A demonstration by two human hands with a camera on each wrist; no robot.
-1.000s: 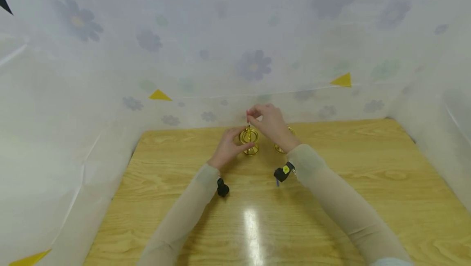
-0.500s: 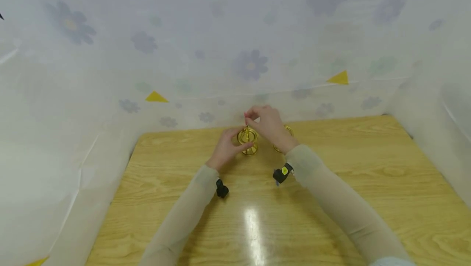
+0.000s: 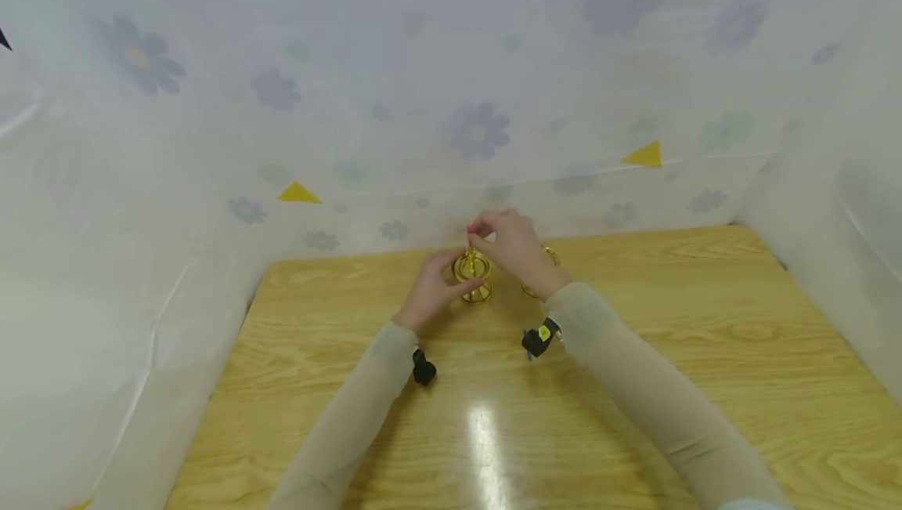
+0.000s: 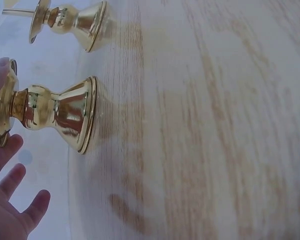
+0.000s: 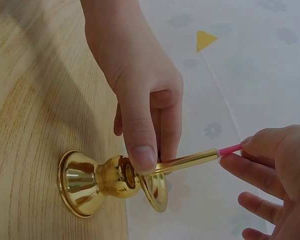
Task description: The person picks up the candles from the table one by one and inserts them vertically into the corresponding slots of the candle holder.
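Note:
A brass candle holder stands near the table's far edge. My left hand pinches its cup; in the right wrist view the left thumb presses on the holder with a finger behind it. From the cup rises a thin gold tube with a pink tip. My right hand pinches that tip just above the holder. A second brass holder stands to the right, partly hidden behind the right wrist. The left wrist view shows both holders side by side.
The wooden table is walled in by white flowered sheeting at the back and on both sides. Both holders stand close to the back sheet. A black band sits on each wrist.
The right hand has come slightly lower toward the holder with the tube. The left hand stays on the holder.

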